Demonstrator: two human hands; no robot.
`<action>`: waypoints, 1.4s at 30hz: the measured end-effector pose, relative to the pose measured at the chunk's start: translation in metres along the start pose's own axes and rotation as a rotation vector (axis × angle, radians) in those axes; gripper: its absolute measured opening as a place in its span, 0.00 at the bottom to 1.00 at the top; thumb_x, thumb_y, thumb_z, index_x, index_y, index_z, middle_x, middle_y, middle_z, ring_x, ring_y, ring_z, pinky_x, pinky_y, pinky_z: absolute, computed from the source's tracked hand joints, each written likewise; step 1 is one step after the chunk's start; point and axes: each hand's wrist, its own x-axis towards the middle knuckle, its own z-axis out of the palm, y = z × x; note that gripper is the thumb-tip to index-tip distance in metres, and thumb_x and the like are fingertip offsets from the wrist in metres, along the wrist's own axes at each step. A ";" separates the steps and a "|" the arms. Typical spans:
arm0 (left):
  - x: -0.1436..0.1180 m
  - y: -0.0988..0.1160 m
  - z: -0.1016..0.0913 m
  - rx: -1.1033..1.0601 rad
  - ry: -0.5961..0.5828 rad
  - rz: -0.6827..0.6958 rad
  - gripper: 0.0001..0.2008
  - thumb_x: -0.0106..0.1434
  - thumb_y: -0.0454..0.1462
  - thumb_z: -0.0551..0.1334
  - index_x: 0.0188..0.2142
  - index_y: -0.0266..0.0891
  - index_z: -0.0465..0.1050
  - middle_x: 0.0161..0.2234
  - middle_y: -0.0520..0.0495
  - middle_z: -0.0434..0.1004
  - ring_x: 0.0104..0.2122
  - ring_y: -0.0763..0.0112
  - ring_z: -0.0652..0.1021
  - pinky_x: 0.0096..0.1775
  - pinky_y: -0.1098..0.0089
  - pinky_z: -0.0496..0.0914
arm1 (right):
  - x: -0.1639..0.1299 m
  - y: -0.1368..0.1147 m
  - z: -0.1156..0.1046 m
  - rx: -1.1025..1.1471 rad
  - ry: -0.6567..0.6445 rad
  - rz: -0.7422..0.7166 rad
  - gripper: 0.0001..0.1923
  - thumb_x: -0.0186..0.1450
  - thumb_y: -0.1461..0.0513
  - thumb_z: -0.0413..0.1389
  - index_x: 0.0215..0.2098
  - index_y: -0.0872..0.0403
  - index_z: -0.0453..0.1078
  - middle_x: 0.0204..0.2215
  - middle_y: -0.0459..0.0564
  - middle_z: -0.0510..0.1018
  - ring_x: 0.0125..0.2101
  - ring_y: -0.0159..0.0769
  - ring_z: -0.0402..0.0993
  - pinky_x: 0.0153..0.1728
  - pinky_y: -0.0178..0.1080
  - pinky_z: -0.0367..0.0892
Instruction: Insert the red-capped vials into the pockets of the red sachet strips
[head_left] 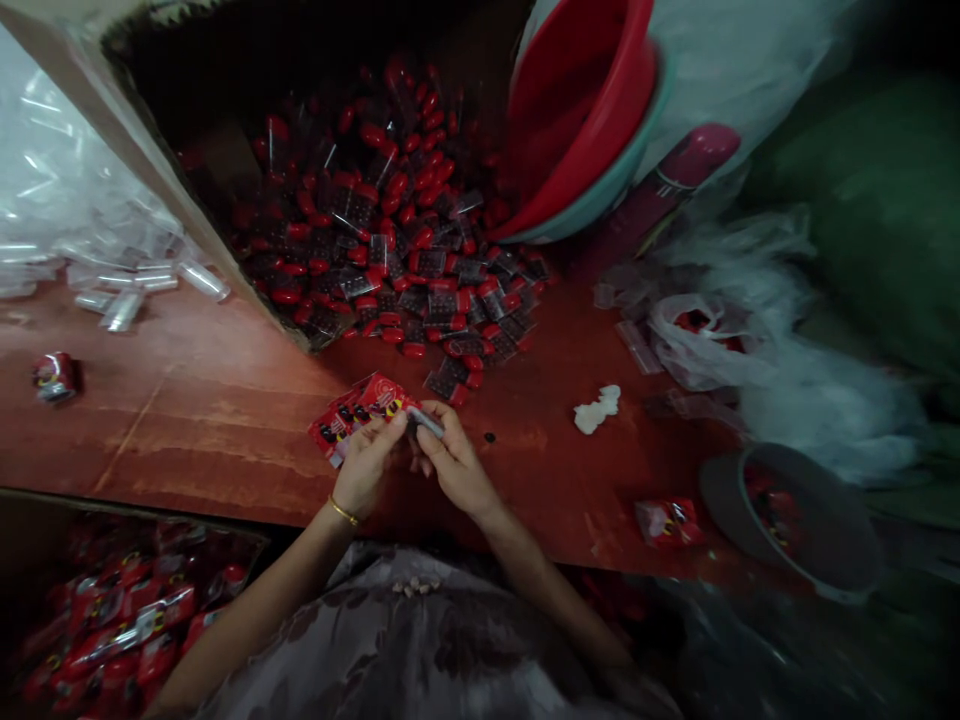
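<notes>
My left hand (366, 462) is closed, with red printed cards (379, 392) fanned out beyond its fingers. They carry black and yellow pictures. Against its thumb tip is a small clear-and-dark plastic case (427, 422), pinched by my right hand (459, 462). Both hands meet close together above the front part of the red-brown table (247, 440). Just beyond them lie many small clear cases with dark insides and red ends (450, 305), spilling out of a tipped cardboard box (172, 190).
Clear plastic sleeves (124, 280) are heaped at left, near a wrapped red pack (54, 377). Red and teal basins (581, 130) lean beside a spray can (675, 180). At right are plastic bags (795, 370), a grey basket (817, 570) and another red pack (669, 523). Finished-looking packs (127, 620) fill a lower box.
</notes>
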 end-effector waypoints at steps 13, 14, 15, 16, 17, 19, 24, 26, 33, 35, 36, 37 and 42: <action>0.001 0.025 -0.011 0.035 0.039 -0.028 0.15 0.42 0.41 0.71 0.27 0.32 0.74 0.24 0.48 0.76 0.21 0.75 0.73 0.27 0.73 0.69 | 0.005 -0.002 0.002 0.236 -0.116 0.035 0.15 0.62 0.50 0.50 0.40 0.49 0.57 0.27 0.41 0.72 0.14 0.23 0.63 0.23 0.33 0.66; 0.000 0.025 -0.013 0.034 0.026 -0.034 0.16 0.42 0.41 0.71 0.28 0.33 0.74 0.25 0.48 0.77 0.22 0.75 0.74 0.27 0.73 0.69 | 0.006 -0.001 0.002 0.240 -0.090 0.025 0.15 0.62 0.50 0.51 0.39 0.50 0.57 0.25 0.40 0.72 0.14 0.23 0.64 0.22 0.33 0.66; 0.000 0.024 -0.014 0.037 0.006 -0.042 0.16 0.42 0.41 0.71 0.29 0.33 0.74 0.25 0.48 0.76 0.22 0.74 0.74 0.27 0.73 0.69 | 0.007 -0.002 0.004 0.229 -0.070 0.020 0.15 0.61 0.50 0.52 0.38 0.50 0.58 0.24 0.40 0.72 0.14 0.23 0.64 0.21 0.32 0.65; -0.001 0.023 -0.015 0.040 -0.011 -0.043 0.16 0.43 0.41 0.71 0.28 0.33 0.74 0.25 0.48 0.76 0.22 0.75 0.73 0.26 0.73 0.68 | 0.009 -0.002 0.006 0.213 -0.060 0.024 0.15 0.60 0.50 0.53 0.37 0.51 0.58 0.23 0.40 0.72 0.14 0.23 0.64 0.19 0.30 0.63; -0.002 0.022 -0.016 0.043 -0.023 -0.039 0.15 0.44 0.41 0.70 0.27 0.33 0.73 0.23 0.50 0.75 0.21 0.76 0.72 0.24 0.74 0.67 | 0.011 -0.002 0.009 0.193 -0.057 0.036 0.16 0.60 0.50 0.54 0.36 0.51 0.58 0.21 0.39 0.72 0.13 0.24 0.65 0.16 0.29 0.61; -0.004 0.021 -0.018 0.037 -0.021 -0.028 0.14 0.45 0.42 0.70 0.24 0.33 0.72 0.19 0.52 0.71 0.19 0.79 0.70 0.23 0.76 0.65 | 0.016 -0.002 0.019 0.143 -0.061 0.072 0.16 0.58 0.49 0.54 0.32 0.51 0.57 0.18 0.38 0.71 0.12 0.25 0.63 0.13 0.28 0.57; -0.006 0.038 -0.042 0.000 0.064 -0.106 0.15 0.45 0.41 0.70 0.29 0.33 0.73 0.24 0.49 0.76 0.24 0.74 0.75 0.31 0.72 0.70 | 0.036 -0.002 0.033 -0.252 -0.022 -0.045 0.18 0.58 0.48 0.53 0.23 0.52 0.61 0.14 0.40 0.67 0.15 0.27 0.63 0.18 0.31 0.59; -0.004 0.057 -0.063 -0.031 0.178 -0.103 0.14 0.47 0.40 0.69 0.32 0.35 0.73 0.29 0.46 0.78 0.29 0.70 0.78 0.37 0.69 0.71 | 0.044 -0.003 0.024 -0.573 0.094 -0.203 0.15 0.60 0.49 0.54 0.28 0.53 0.68 0.23 0.47 0.74 0.26 0.34 0.69 0.29 0.36 0.64; 0.009 0.101 -0.116 -0.163 0.559 0.073 0.15 0.62 0.46 0.54 0.32 0.39 0.72 0.38 0.46 0.78 0.39 0.70 0.77 0.43 0.69 0.70 | 0.041 0.021 -0.033 -1.239 0.179 -0.302 0.15 0.63 0.67 0.48 0.46 0.54 0.70 0.49 0.55 0.72 0.46 0.48 0.63 0.47 0.51 0.58; 0.011 0.088 -0.100 0.083 0.477 0.156 0.16 0.58 0.48 0.57 0.37 0.39 0.73 0.42 0.44 0.77 0.42 0.66 0.77 0.46 0.64 0.68 | 0.029 0.029 -0.045 -1.222 0.106 -0.397 0.18 0.61 0.72 0.46 0.41 0.52 0.73 0.48 0.50 0.73 0.47 0.44 0.63 0.51 0.50 0.56; 0.013 0.078 -0.088 0.279 0.426 0.242 0.17 0.56 0.47 0.60 0.40 0.39 0.73 0.44 0.43 0.76 0.44 0.63 0.76 0.49 0.61 0.67 | 0.024 0.033 -0.050 -1.197 0.088 -0.444 0.19 0.60 0.73 0.45 0.39 0.51 0.73 0.47 0.48 0.74 0.47 0.42 0.63 0.53 0.50 0.54; 0.015 0.067 -0.075 0.516 0.370 0.349 0.18 0.54 0.46 0.62 0.41 0.39 0.73 0.45 0.42 0.76 0.47 0.60 0.74 0.51 0.59 0.64 | 0.019 0.035 -0.054 -1.165 0.079 -0.481 0.20 0.59 0.73 0.44 0.37 0.51 0.74 0.45 0.47 0.75 0.47 0.40 0.64 0.54 0.50 0.53; 0.033 0.023 -0.027 1.553 0.036 0.604 0.16 0.55 0.43 0.62 0.43 0.43 0.74 0.55 0.40 0.66 0.58 0.50 0.60 0.57 0.49 0.50 | 0.004 0.037 -0.069 -1.047 0.113 -0.531 0.15 0.60 0.69 0.47 0.36 0.51 0.73 0.44 0.50 0.76 0.48 0.40 0.66 0.55 0.53 0.54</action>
